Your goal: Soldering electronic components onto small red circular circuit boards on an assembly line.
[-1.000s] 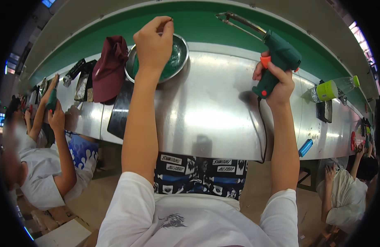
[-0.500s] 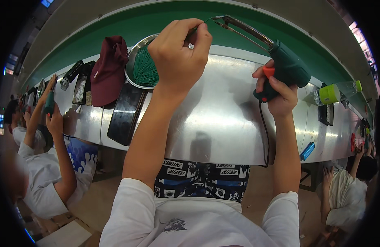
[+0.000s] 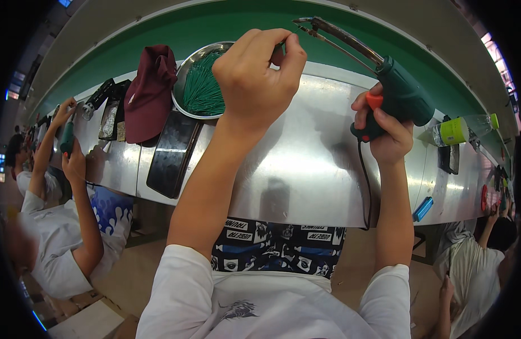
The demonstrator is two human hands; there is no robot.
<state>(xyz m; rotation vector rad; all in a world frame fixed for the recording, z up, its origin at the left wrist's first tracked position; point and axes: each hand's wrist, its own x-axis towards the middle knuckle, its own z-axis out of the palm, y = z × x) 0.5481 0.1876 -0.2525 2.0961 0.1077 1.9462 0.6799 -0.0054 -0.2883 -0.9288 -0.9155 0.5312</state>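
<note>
My left hand (image 3: 259, 76) is raised over the metal table, thumb and forefinger pinched on a thin green wire that is mostly hidden by the fingers. My right hand (image 3: 391, 127) grips the handle of a dark green soldering gun (image 3: 406, 93) with a red trigger. Its long metal barrel slants up and left, so the tip (image 3: 301, 21) sits just beyond my left fingertips. To the left of that hand, a round metal bowl (image 3: 177, 97) holds a bundle of green wires (image 3: 203, 87). From the gun's handle a black cord (image 3: 366, 186) drops over the table edge.
A maroon cap (image 3: 149, 96) and a dark phone (image 3: 173, 153) lie beside the bowl. At right are a plastic bottle (image 3: 453, 131), a black tray (image 3: 449, 159) and a blue lighter (image 3: 423, 209). Co-workers sit on both sides; the left one holds a similar green tool (image 3: 67, 137).
My left hand has shifted a little to the right. The soldering gun has moved slightly right and down in my right hand. The left co-worker's raised hand has moved slightly.
</note>
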